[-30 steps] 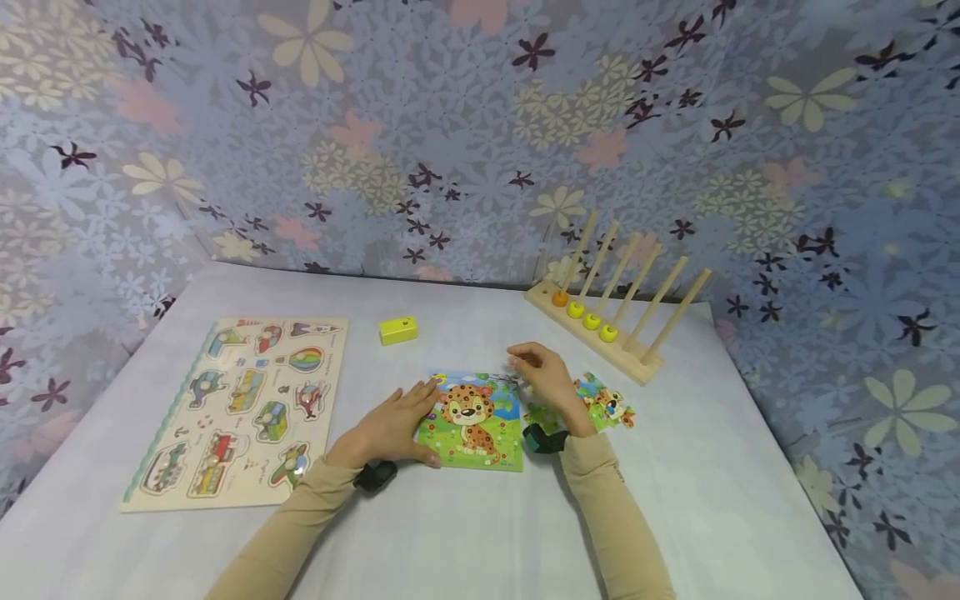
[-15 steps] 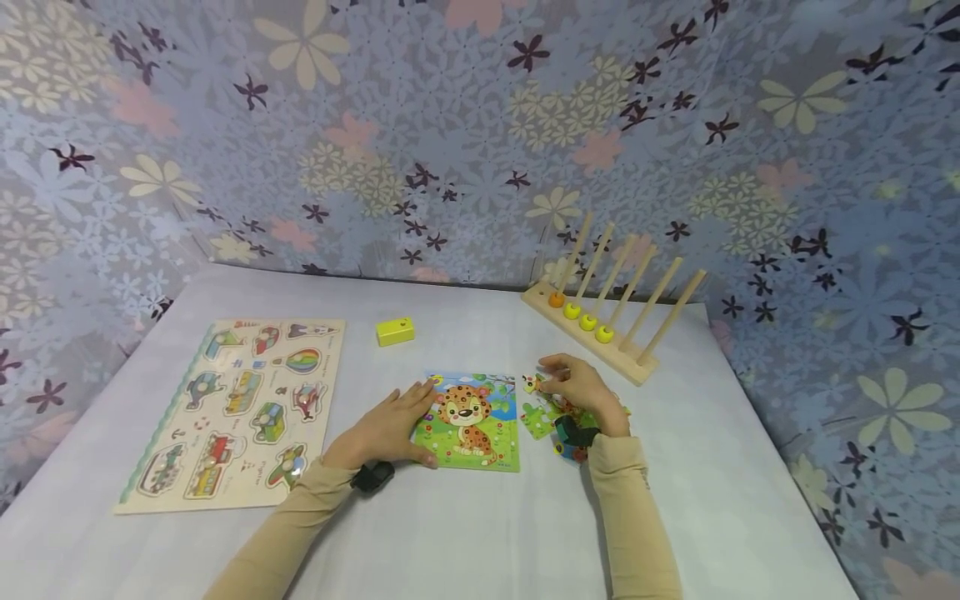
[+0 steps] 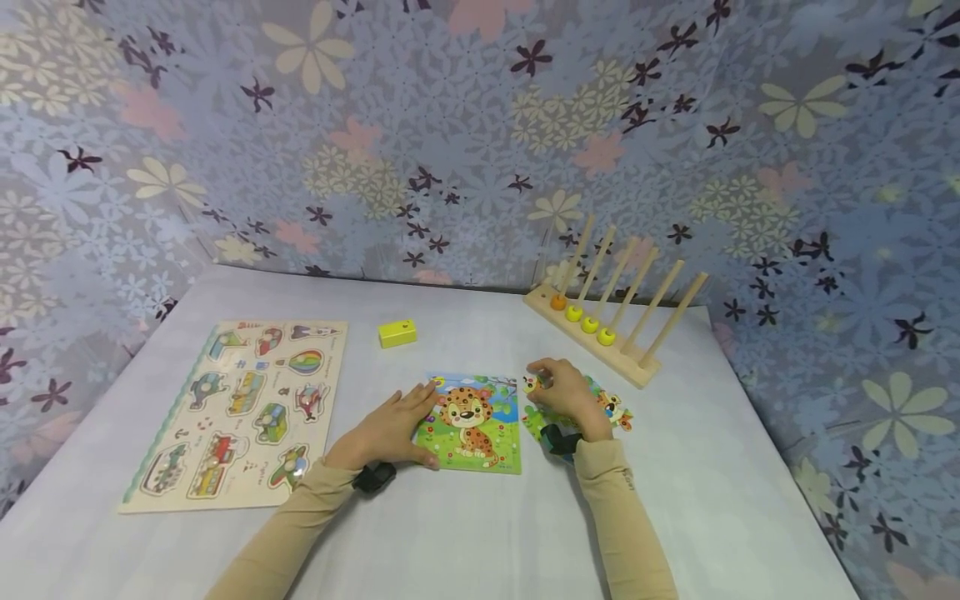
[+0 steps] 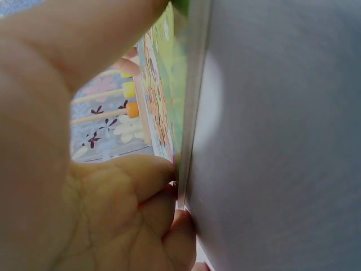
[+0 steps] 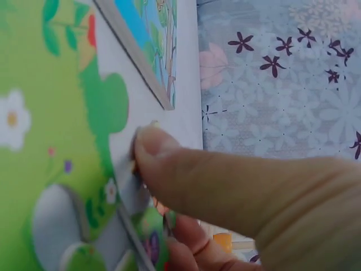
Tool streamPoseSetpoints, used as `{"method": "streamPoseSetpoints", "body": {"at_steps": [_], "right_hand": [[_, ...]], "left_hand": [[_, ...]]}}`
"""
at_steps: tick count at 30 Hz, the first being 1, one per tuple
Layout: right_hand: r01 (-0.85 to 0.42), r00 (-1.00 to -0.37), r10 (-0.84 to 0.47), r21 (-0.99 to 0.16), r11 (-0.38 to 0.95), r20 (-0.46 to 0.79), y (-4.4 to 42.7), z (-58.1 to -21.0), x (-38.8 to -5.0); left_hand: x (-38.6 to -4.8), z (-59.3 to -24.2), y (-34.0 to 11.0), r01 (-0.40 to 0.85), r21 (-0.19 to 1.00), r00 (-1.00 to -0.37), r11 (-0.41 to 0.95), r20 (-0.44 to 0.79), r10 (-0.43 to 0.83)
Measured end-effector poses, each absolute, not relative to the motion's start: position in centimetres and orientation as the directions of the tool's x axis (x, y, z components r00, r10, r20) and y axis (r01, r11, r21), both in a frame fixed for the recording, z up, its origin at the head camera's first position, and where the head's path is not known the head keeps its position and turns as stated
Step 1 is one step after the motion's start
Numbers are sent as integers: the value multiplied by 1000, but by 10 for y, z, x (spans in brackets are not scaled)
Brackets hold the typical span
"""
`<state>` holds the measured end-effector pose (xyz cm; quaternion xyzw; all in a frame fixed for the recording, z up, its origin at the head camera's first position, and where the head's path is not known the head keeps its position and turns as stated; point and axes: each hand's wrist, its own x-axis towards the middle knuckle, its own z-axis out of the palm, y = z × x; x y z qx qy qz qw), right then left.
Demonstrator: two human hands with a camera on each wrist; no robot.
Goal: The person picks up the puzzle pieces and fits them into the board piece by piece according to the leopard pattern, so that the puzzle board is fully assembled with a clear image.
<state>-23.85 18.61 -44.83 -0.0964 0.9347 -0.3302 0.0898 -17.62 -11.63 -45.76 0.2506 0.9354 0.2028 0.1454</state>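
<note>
A leopard-cub jigsaw puzzle [image 3: 474,427] lies flat on the table in the head view. My left hand [image 3: 388,429] rests along its left side, fingers extended and thumb spread towards the lower corner. In the left wrist view, those fingers [image 4: 152,178] touch the puzzle board's edge. To the right of the board, my right hand [image 3: 566,390] pinches a small puzzle piece [image 3: 531,384] with a little face on it. The thumb [image 5: 163,147] hides most of that piece in the right wrist view. Several loose pieces [image 3: 613,408] lie under and beside this hand, partly covered.
A wooden board with vehicle pictures [image 3: 247,408] lies at the left. A yellow block [image 3: 397,333] sits behind the puzzle. At the back right stands a wooden peg rack [image 3: 630,367] with an orange bead and several yellow ones. A flowered cloth [image 3: 450,167] hangs behind the table.
My right hand has moved right from above the board's upper right corner to the loose pieces, then slightly back left, with the small piece at its fingertips. The left hand has stayed put.
</note>
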Motion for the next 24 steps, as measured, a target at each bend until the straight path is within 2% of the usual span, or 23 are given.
{"method": "streamPoseSetpoints", "body": {"at_steps": [7,18,24], "right_hand": [[-39,-970,-186,-654,756,-158,190,-448,-240],[5,-980,-140,-730,683,-138,197,-438,-240],[17,-952,-250,-844,536,-178,184,-433,-238]], "left_hand": [[-176,-457,-116,409,452,-830,793,-176,529],[-176,-456,-115,402,448,-832,799,-185,522],[-176,-456,-116,403,448,-831,798,-187,524]]}}
